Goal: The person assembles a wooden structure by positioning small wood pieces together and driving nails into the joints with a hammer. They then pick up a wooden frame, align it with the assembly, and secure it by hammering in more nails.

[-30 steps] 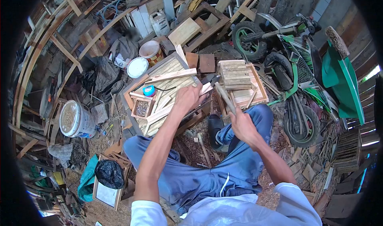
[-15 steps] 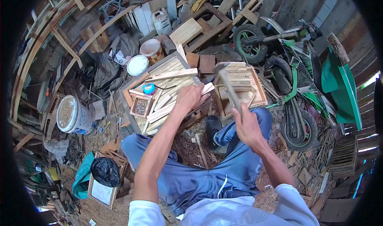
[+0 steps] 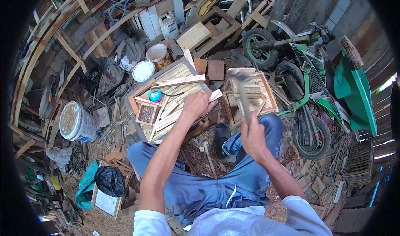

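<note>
My left hand is closed around a light wooden strip near the right edge of the slatted wooden worktop. Whether its fingers also pinch a nail is too small to see. In my right hand is a hammer, gripped by its handle and raised, its head a little blurred. Below the hammer stands a wooden crate with short slats stacked in it. On the worktop are a small box of nails or screws, a round blue container and several loose strips.
A green motorbike stands at the right beside a green wheelbarrow. Buckets sit at the left, and a white-lidded pail is behind the worktop. Wood scraps litter the ground. A black plastic bag lies at lower left.
The hammer has shifted slightly, its head a little right and its handle more upright, as my right hand moved slightly down and left. My left hand stays on the strip.
</note>
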A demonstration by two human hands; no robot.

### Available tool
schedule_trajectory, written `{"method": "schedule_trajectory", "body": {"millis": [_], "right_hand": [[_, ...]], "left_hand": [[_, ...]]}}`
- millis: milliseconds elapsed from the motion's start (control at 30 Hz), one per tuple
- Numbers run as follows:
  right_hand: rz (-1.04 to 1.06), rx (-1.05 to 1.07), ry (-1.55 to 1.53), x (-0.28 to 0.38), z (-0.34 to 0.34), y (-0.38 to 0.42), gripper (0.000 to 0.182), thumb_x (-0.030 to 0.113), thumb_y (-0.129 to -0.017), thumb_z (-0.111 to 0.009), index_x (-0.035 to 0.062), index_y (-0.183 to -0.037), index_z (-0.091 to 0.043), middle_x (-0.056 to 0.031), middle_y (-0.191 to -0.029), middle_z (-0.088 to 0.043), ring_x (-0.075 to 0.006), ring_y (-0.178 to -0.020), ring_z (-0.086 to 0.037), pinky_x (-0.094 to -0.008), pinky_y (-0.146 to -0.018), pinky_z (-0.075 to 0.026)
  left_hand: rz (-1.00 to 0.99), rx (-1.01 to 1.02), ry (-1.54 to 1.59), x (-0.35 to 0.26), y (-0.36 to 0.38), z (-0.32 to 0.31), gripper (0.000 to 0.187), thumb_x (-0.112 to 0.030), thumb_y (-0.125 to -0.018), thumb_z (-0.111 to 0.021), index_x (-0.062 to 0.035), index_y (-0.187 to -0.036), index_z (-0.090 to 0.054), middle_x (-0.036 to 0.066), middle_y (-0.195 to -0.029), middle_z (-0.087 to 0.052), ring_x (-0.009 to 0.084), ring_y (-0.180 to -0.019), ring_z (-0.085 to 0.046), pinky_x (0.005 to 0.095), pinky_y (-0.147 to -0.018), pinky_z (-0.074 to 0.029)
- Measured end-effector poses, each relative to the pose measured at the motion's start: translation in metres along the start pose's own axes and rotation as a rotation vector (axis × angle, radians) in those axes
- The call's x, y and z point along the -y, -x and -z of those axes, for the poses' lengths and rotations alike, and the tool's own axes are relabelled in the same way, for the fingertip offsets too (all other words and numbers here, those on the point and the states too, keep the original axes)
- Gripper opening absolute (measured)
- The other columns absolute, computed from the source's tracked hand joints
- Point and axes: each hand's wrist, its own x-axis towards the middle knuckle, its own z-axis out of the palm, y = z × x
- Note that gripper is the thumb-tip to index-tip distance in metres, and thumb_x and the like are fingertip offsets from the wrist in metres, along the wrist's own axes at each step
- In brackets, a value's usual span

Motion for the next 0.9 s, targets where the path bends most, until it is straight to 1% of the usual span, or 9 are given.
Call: {"method": "schedule_trajectory", "body": {"millis": [67, 233, 333, 367, 467, 600, 733, 767, 900], "right_hand": [[0.019, 0.137, 0.194, -0.053, -0.012, -0.001, 0.027, 0.021, -0.1, -0.049, -0.0052, -0.106, -0.046, -0.0323, -0.066, -0.058, -0.0529, -0.07, -0.06, -0.058, -0.061, -0.045], [-0.111, 0.225, 0.167, 0.0, 0.014, -0.016, 0.026, 0.021, -0.1, -0.049, -0.0051, -0.104, -0.047, -0.0328, -0.069, -0.059, -0.0493, -0.071, -0.062, -0.0537, -0.058, -0.046], [0.052, -0.028, 0.03, 0.018, 0.015, -0.007, 0.027, 0.021, -0.1, -0.049, -0.0052, -0.103, -0.046, -0.033, -0.068, -0.059, -0.0492, -0.072, -0.063, -0.054, -0.058, -0.046], [-0.052, -0.027, -0.018, 0.015, 0.007, -0.003, 0.028, 0.022, -0.1, -0.049, -0.0054, -0.104, -0.046, -0.0333, -0.068, -0.058, -0.0505, -0.072, -0.062, -0.0554, -0.059, -0.045], [0.006, 0.211, 0.243, -0.059, -0.02, -0.007, 0.028, 0.022, -0.1, -0.049, -0.0048, -0.103, -0.046, -0.0342, -0.07, -0.058, -0.0519, -0.073, -0.06, -0.0569, -0.06, -0.044], [-0.086, 0.276, 0.174, 0.002, 0.003, -0.01, 0.027, 0.021, -0.1, -0.049, -0.0046, -0.106, -0.047, -0.0356, -0.07, -0.057, -0.0535, -0.076, -0.059, -0.0588, -0.059, -0.043], [0.057, -0.033, -0.022, 0.004, -0.008, 0.001, 0.025, 0.021, -0.1, -0.05, -0.0035, -0.102, -0.047, -0.0339, -0.07, -0.058, -0.0534, -0.076, -0.059, -0.0583, -0.059, -0.044], [-0.042, 0.045, 0.074, -0.018, -0.018, -0.001, 0.025, 0.021, -0.099, -0.051, -0.0036, -0.105, -0.047, -0.0343, -0.07, -0.059, -0.0539, -0.076, -0.059, -0.0601, -0.062, -0.044], [-0.005, 0.254, 0.249, -0.042, -0.01, -0.014, 0.026, 0.022, -0.099, -0.05, -0.0032, -0.106, -0.047, -0.0336, -0.069, -0.059, -0.0546, -0.075, -0.059, -0.0605, -0.064, -0.045]], "left_hand": [[0.02, 0.015, -0.007, 0.001, -0.002, -0.004, 0.042, -0.044, -0.088, -0.063, -0.0049, -0.103, -0.061, 0.022, -0.074, -0.067, 0.0397, -0.073, -0.067, 0.0498, -0.065, -0.054], [-0.024, -0.008, -0.035, 0.006, -0.002, -0.004, 0.043, -0.044, -0.088, -0.063, -0.005, -0.104, -0.061, 0.022, -0.072, -0.067, 0.0407, -0.072, -0.067, 0.0501, -0.064, -0.054], [-0.014, 0.004, -0.019, 0.003, 0.0, -0.004, 0.043, -0.045, -0.088, -0.063, -0.0046, -0.104, -0.06, 0.022, -0.072, -0.067, 0.0405, -0.071, -0.067, 0.0501, -0.064, -0.054], [-0.014, 0.005, -0.01, 0.003, 0.0, -0.003, 0.043, -0.044, -0.088, -0.063, -0.0045, -0.104, -0.06, 0.022, -0.071, -0.067, 0.0404, -0.071, -0.067, 0.0502, -0.064, -0.054], [0.009, -0.012, -0.036, -0.003, 0.001, -0.001, 0.043, -0.044, -0.088, -0.063, -0.0042, -0.103, -0.06, 0.021, -0.071, -0.067, 0.0401, -0.071, -0.067, 0.0502, -0.064, -0.054], [-0.006, 0.015, -0.016, 0.001, 0.001, 0.002, 0.041, -0.043, -0.089, -0.062, -0.0049, -0.102, -0.061, 0.021, -0.073, -0.068, 0.0397, -0.073, -0.068, 0.0498, -0.065, -0.054], [-0.005, 0.003, -0.001, 0.001, 0.002, -0.001, 0.041, -0.044, -0.089, -0.062, -0.0049, -0.102, -0.061, 0.022, -0.073, -0.068, 0.04, -0.072, -0.068, 0.0506, -0.066, -0.054], [0.003, 0.011, 0.003, -0.001, 0.003, 0.002, 0.041, -0.044, -0.089, -0.062, -0.0048, -0.102, -0.061, 0.022, -0.073, -0.068, 0.0401, -0.072, -0.068, 0.0507, -0.066, -0.054], [0.019, -0.01, -0.005, -0.002, 0.001, 0.004, 0.042, -0.045, -0.089, -0.062, -0.0048, -0.103, -0.061, 0.022, -0.074, -0.068, 0.04, -0.072, -0.068, 0.0507, -0.066, -0.054]]}}
